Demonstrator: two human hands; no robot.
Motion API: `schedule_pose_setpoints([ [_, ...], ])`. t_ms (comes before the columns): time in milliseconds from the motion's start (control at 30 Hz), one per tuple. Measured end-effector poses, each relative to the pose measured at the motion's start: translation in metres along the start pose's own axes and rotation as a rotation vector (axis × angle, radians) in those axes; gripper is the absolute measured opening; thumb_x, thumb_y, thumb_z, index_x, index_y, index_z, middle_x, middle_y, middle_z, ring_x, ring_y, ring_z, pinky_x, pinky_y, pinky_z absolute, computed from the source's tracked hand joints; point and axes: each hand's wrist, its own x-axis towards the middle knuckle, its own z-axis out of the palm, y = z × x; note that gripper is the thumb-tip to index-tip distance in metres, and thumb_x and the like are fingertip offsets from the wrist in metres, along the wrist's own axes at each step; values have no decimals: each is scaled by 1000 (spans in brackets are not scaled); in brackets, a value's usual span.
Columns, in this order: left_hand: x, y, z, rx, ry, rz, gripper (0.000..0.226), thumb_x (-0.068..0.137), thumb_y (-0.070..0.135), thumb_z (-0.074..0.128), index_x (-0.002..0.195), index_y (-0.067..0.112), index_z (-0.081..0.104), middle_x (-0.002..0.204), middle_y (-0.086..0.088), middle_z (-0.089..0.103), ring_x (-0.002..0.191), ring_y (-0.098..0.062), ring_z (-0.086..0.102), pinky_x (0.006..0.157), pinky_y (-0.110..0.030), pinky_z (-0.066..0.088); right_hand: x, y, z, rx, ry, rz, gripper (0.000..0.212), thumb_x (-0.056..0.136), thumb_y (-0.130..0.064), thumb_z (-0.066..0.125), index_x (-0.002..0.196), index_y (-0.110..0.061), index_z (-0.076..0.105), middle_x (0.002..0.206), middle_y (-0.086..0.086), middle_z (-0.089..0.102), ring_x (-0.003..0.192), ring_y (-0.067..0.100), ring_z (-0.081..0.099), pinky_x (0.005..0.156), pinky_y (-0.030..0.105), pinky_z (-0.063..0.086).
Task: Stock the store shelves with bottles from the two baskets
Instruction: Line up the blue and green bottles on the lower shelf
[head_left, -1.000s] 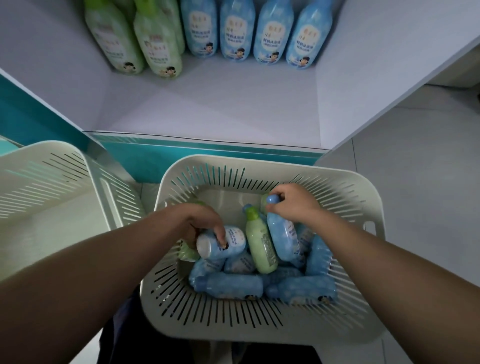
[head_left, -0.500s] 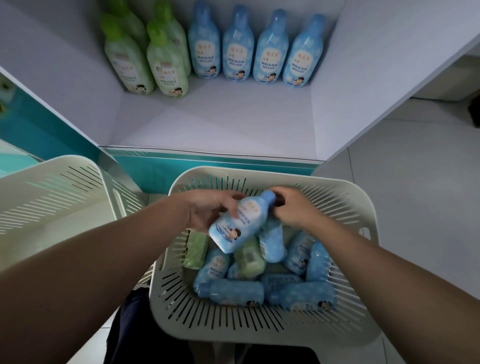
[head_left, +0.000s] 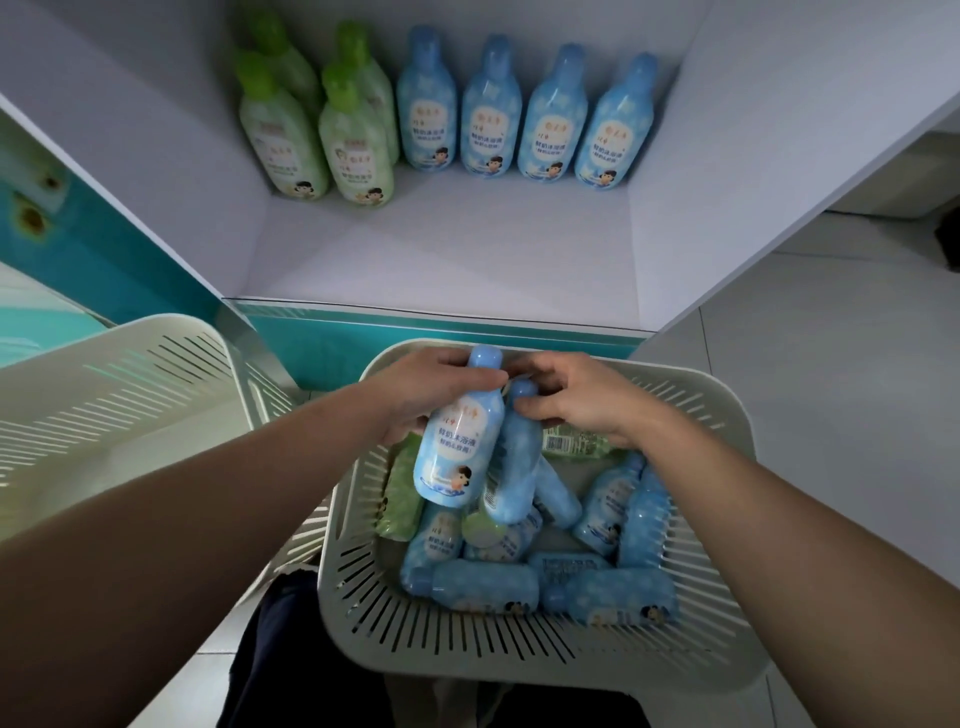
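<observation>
Blue plastic bottle (head_left: 457, 447), likely light and slick, hangs over my basket (head_left: 717, 415); my left hand (head_left: 431, 389) grips its neck. My right hand (head_left: 576, 400) clasps a second blue bottle (head_left: 511, 467). I'd hold the necks. Shelf (head_left: 467, 260) waits beyond.

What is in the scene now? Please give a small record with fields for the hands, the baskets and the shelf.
left hand: left hand grips a blue bottle by the neck, label facing the camera
right hand: right hand grips a second blue bottle near its cap
right basket: white slotted basket, blue and green bottles lying loose inside
left basket: second white basket, contents not visible
shelf: white shelf, four green bottles at back left, four blue bottles in a row beside them
</observation>
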Motion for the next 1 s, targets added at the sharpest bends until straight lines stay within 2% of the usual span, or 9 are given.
schedule_pose_setpoints([
  [67, -7, 12, -7, -17, 13, 49, 21, 80, 19, 72, 100, 22, 67, 92, 0, 71, 87, -20, 66, 88, -37, 51, -5, -12, -4, -30, 8, -14, 30, 83, -9, 70, 108, -26, 65, 104, 2, 70, 96, 18, 67, 81, 35, 57],
  [133, -14, 22, -13, -19, 11, 98, 18, 78, 14, 73, 94, 20, 67, 86, 1, 69, 81, -18, 66, 82, -33, 51, -8, -27, -6, -74, 59, -11, 28, 77, -15, 77, 103, -18, 67, 98, 3, 71, 88, 19, 68, 76, 35, 59],
  [200, -22, 30, -19, -26, 35, 136, 19, 76, 12, 75, 90, 19, 65, 83, 2, 67, 80, -18, 65, 80, -33, 51, -11, -41, -8, -178, 117, -26, 30, 70, -22, 83, 95, -15, 67, 90, 4, 72, 78, 20, 69, 73, 35, 60],
  [300, -33, 40, -27, -40, 88, 199, 19, 76, 13, 76, 84, 19, 59, 80, 1, 62, 76, -16, 64, 74, -32, 52, -17, -62, -11, -313, 182, -62, 33, 66, -30, 85, 89, -14, 68, 80, 4, 72, 65, 18, 69, 66, 30, 60],
  [400, -45, 51, -34, -22, 157, 273, 17, 77, 21, 75, 81, 20, 59, 75, 3, 59, 69, -12, 62, 66, -26, 51, -22, -78, -13, -423, 248, -97, 35, 65, -37, 85, 85, -13, 70, 74, 3, 72, 58, 16, 67, 67, 33, 58],
  [600, -56, 67, -44, -1, 266, 361, 18, 76, 22, 77, 86, 18, 63, 75, 2, 59, 71, -13, 57, 65, -25, 46, -25, -109, -18, -513, 397, -175, 30, 64, -41, 84, 75, -19, 69, 65, -6, 63, 64, 17, 63, 76, 39, 57],
  [733, -55, 74, -51, 49, 359, 438, 23, 71, 17, 82, 88, 15, 66, 73, 2, 61, 70, -12, 57, 65, -25, 49, -21, -128, -22, -516, 538, -247, 35, 63, -43, 84, 79, -15, 70, 72, 0, 67, 71, 21, 66, 77, 41, 56],
  [833, -48, 81, -57, 112, 442, 500, 26, 68, 17, 84, 87, 16, 67, 75, 3, 63, 72, -12, 57, 76, -31, 52, -17, -141, -25, -548, 614, -293, 42, 63, -48, 83, 83, -12, 72, 74, 1, 68, 71, 20, 66, 75, 37, 55],
  [1000, -33, 107, -65, 304, 558, 624, 25, 67, 23, 84, 84, 14, 67, 69, 6, 59, 63, -7, 51, 66, -24, 44, -8, -161, -35, -658, 751, -336, 41, 66, -47, 80, 86, -13, 72, 78, 1, 64, 77, 20, 60, 71, 31, 47],
])
